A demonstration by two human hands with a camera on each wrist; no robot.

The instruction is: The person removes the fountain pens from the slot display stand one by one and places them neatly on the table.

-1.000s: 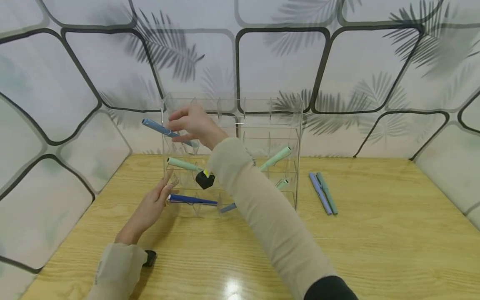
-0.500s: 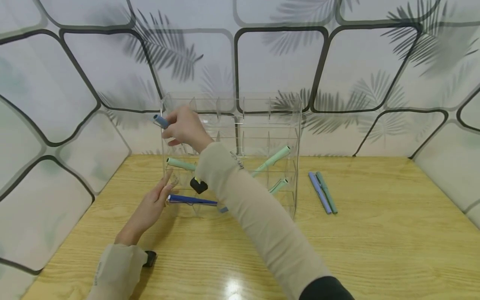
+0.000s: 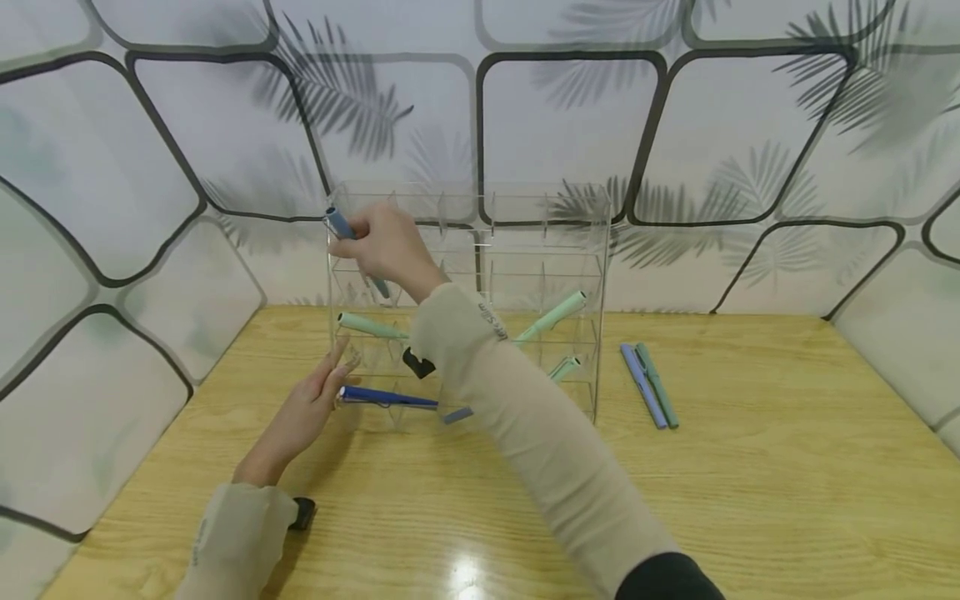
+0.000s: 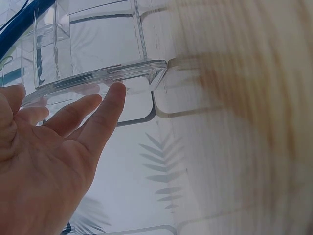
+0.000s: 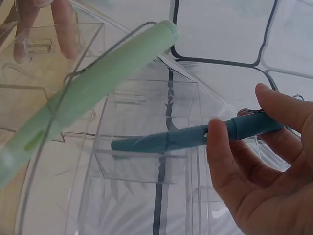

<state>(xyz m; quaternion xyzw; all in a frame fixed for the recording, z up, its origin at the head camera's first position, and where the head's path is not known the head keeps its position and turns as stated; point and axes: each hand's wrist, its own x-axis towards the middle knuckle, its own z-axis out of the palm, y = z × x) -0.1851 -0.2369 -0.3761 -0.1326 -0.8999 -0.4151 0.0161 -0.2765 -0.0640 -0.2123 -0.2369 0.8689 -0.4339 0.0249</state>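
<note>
A clear plastic rack (image 3: 525,275) with rows of compartments stands at the back of the table. My right hand (image 3: 393,250) pinches a blue pen (image 3: 339,222) by its capped upper part at the rack's upper left. In the right wrist view, the far end of that blue pen (image 5: 146,143) lies within a clear compartment. My left hand (image 3: 292,427) touches the rack's lower left side with extended fingers (image 4: 110,107). Below the right hand, a light green pen (image 3: 371,325) leans in a compartment. A dark blue pen (image 3: 386,397) lies in the bottom row.
Two more light green pens (image 3: 553,315) lean in the rack's right part. A greyish-blue pen (image 3: 457,414) is partly hidden by the right sleeve (image 3: 540,433). On the table right of the rack lie a lilac pen (image 3: 642,387) and a green pen (image 3: 657,387). Patterned panels stand behind.
The blue pen has swung from a shallow slant to a steeper one as my right fingers closed round its upper part. My left hand has stayed at the rack's side.
</note>
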